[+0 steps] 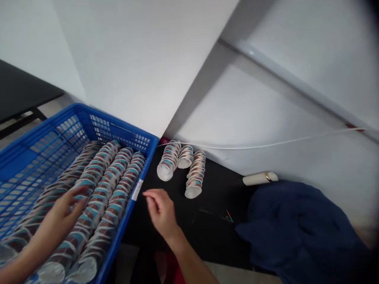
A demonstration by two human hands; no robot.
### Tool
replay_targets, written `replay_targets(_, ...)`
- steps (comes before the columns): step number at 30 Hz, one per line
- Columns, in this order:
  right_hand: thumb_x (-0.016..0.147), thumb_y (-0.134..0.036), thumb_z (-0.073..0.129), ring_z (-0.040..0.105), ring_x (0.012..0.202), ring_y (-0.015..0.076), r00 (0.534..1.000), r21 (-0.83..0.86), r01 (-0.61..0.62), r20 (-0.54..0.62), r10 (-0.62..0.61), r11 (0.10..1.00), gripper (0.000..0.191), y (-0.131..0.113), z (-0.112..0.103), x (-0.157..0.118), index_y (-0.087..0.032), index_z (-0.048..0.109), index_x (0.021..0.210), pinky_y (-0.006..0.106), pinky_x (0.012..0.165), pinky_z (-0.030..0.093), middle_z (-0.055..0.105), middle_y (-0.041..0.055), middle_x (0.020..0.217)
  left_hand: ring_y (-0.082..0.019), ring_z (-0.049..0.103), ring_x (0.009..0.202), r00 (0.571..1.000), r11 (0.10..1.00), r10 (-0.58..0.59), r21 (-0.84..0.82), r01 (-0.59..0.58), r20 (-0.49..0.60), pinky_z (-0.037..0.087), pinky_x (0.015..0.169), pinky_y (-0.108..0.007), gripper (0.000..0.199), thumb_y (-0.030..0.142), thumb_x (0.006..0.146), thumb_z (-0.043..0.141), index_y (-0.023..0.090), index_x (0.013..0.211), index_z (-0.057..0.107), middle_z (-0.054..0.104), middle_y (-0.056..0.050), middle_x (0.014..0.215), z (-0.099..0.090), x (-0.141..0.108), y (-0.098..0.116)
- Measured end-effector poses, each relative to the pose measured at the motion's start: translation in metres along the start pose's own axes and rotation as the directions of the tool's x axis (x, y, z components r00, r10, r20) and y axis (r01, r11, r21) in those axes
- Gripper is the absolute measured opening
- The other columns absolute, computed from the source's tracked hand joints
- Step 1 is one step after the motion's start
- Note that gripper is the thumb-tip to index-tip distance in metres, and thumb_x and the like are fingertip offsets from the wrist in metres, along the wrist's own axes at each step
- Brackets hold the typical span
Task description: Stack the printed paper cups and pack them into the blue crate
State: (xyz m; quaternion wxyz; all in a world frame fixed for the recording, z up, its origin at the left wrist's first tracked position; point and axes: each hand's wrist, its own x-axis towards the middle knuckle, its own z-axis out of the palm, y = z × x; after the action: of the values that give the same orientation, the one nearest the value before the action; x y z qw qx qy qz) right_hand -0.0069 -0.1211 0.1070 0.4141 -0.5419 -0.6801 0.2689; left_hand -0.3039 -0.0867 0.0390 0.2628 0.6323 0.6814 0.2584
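Note:
My left hand (65, 213) is over the long stacks of paper cups (99, 193) in the blue plastic basket (154, 148). Its thumb and fingers are apart, slightly blurred, and close to the second stack from the left; whether they touch it I cannot tell. The cups have brown and blue patterns with white rims, nested in several rows lying lengthwise. My right hand (162, 213) hangs above the black table (216, 221), just right of the basket's edge. Its fingers are curled in, and nothing shows in them.
Shorter stacks of the same cups (195, 173) lie on the table against the wall. A white cable (248, 148) runs above them. On the right are a white cylinder with a gold band (259, 178), a small pen-like item (229, 215) and dark blue cloth (296, 228).

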Motion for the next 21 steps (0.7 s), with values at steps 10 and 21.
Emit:
replay_targets(10, 0.086, -0.036, 0.056, 0.066, 0.074, 0.0177, 0.73, 0.051, -0.598, -0.378, 0.57, 0.8, 0.03, 0.191, -0.176, -0.115, -0.016, 0.062, 0.107, 0.032, 0.069, 0.056, 0.069, 0.0111, 0.1, -0.026, 0.061, 0.117, 0.811, 0.891, 0.454, -0.205, -0.406, 0.368, 0.051, 0.103, -0.042, 0.041, 0.026, 0.087, 0.057, 0.02, 0.127, 0.055, 0.062, -0.011, 0.124, 0.219, -0.05, 0.212)
replay_targets(21, 0.074, -0.017, 0.063, 0.061, 0.096, 0.0241, 0.762, -0.058, -0.613, -0.311, 0.569, 0.788, 0.037, 0.281, -0.16, -0.063, -0.017, 0.053, 0.11, 0.039, 0.086, 0.052, 0.054, 0.01, 0.11, -0.023, 0.065, 0.086, 0.878, 0.932, 0.277, 0.115, -0.345, 0.389, 0.055, 0.076, -0.035, 0.024, 0.014, 0.086, 0.053, 0.014, 0.11, 0.053, 0.056, -0.012, 0.109, 0.355, 0.003, 0.265)
